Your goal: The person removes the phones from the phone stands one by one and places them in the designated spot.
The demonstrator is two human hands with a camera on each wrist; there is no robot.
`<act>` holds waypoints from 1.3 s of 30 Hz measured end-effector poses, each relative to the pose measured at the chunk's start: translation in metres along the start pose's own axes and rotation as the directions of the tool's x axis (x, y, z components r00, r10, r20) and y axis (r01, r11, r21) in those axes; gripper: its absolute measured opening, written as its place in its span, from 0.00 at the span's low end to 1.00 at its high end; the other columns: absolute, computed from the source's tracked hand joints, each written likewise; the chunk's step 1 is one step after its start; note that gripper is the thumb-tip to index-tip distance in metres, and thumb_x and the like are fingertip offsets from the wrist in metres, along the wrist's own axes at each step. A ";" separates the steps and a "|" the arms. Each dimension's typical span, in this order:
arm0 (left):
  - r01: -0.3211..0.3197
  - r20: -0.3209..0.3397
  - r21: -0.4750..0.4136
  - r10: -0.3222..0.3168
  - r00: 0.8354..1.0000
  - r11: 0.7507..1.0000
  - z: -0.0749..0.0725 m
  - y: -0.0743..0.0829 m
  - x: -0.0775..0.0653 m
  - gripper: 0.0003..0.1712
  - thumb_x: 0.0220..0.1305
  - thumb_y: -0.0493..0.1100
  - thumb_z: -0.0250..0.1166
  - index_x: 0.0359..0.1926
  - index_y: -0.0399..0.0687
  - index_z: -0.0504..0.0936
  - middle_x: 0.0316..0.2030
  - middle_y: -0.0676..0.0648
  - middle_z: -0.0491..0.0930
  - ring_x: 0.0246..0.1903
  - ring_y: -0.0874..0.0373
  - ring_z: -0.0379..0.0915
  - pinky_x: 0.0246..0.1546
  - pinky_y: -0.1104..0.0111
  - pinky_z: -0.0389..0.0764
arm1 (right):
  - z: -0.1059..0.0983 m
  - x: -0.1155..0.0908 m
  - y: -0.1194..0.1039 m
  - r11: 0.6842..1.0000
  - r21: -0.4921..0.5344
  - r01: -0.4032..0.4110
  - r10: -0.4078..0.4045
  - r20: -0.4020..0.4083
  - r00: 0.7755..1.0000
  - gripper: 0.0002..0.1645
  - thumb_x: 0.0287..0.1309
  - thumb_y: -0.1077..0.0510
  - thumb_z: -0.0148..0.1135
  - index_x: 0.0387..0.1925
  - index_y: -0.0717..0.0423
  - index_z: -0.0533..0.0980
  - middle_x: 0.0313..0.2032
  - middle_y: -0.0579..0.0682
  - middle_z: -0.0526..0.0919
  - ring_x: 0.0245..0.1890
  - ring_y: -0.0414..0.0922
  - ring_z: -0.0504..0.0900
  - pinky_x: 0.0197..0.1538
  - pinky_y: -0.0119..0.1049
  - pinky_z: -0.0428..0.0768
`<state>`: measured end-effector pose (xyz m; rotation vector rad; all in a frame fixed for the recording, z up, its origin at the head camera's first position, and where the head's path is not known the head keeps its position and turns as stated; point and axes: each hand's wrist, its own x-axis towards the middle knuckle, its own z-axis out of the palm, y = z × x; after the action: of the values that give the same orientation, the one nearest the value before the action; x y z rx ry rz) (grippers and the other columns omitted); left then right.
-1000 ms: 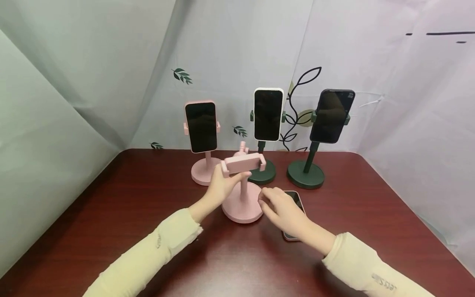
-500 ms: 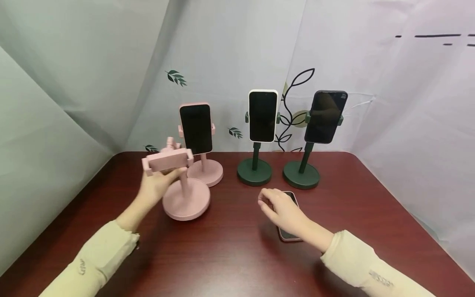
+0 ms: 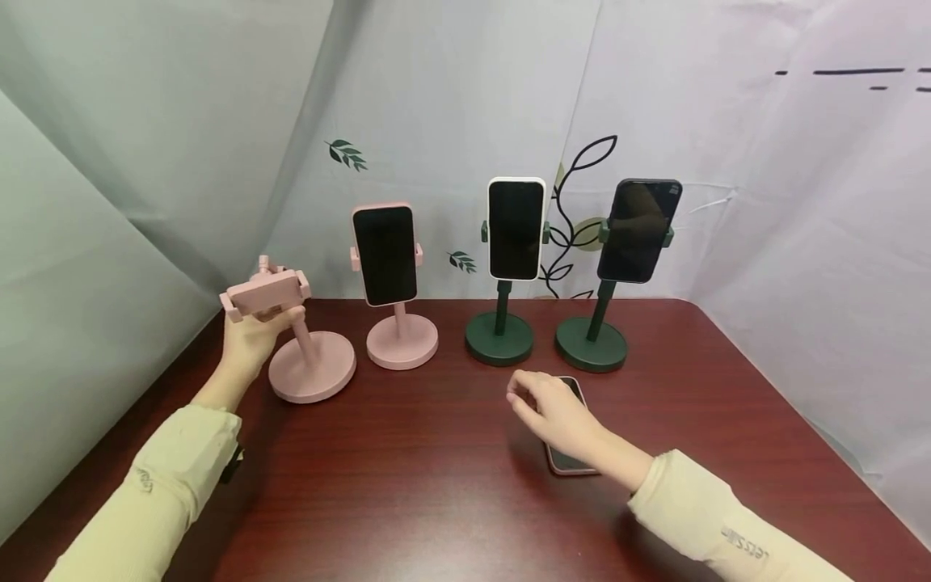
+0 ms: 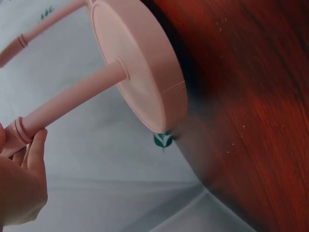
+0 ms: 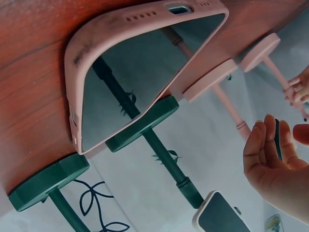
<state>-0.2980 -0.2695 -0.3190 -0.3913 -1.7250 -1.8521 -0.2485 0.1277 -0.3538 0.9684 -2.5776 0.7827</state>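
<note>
My left hand (image 3: 249,343) grips the upper stem of a pink phone stand (image 3: 313,370) at the far left of the table. The stand's cradle holds no phone and tips forward over the fingers. In the left wrist view the round base (image 4: 145,63) sits close over the tabletop, its stem (image 4: 77,99) running back to the fingers. My right hand (image 3: 558,414) hovers above a phone in a pink case (image 5: 145,79), its fingers loosely curled around nothing. That phone lies screen up on the table, partly hidden by the hand in the head view.
Beside the held stand, another pink stand (image 3: 402,343) carries a pink-cased phone (image 3: 385,255). Two dark green stands hold a white-cased phone (image 3: 516,230) and a black phone (image 3: 642,230). A pale curtain (image 3: 436,97) hangs behind the dark red table (image 3: 407,485).
My left hand has carried the empty pink stand from the middle leftward, past the other pink stand, to the table's left side. The right hand keeps its place over the lying phone.
</note>
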 end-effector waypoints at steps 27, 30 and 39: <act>0.270 -0.251 0.249 -0.207 0.946 0.930 0.011 -0.017 0.001 0.18 0.55 0.30 0.66 0.48 0.41 0.79 0.24 0.70 0.76 0.26 0.80 0.75 0.30 0.86 0.76 | 0.001 0.001 -0.001 1.000 0.014 0.000 0.000 -0.004 1.000 0.04 0.60 0.61 0.57 0.29 0.53 0.74 0.23 0.40 0.71 0.24 0.34 0.65 0.29 0.26 0.68; 0.314 -0.273 0.294 -0.236 0.933 0.903 0.012 -0.016 0.000 0.24 0.56 0.33 0.66 0.55 0.31 0.75 0.22 0.73 0.75 0.27 0.81 0.73 0.31 0.87 0.74 | 0.002 0.002 -0.001 1.000 0.014 -0.002 0.002 -0.002 1.000 0.04 0.60 0.61 0.56 0.29 0.53 0.75 0.23 0.40 0.72 0.25 0.35 0.66 0.30 0.27 0.68; 0.359 -0.187 0.414 -0.308 0.933 0.836 0.022 -0.011 -0.008 0.29 0.61 0.35 0.61 0.63 0.34 0.66 0.34 0.62 0.75 0.35 0.77 0.69 0.36 0.86 0.71 | 0.003 0.011 -0.002 0.999 0.044 0.002 -0.003 0.001 1.000 0.04 0.60 0.62 0.56 0.30 0.54 0.74 0.22 0.41 0.72 0.23 0.35 0.65 0.28 0.27 0.68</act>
<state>-0.3019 -0.2465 -0.3299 0.2112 -2.1653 -1.5868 -0.2552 0.1187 -0.3507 0.9846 -2.5694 0.8416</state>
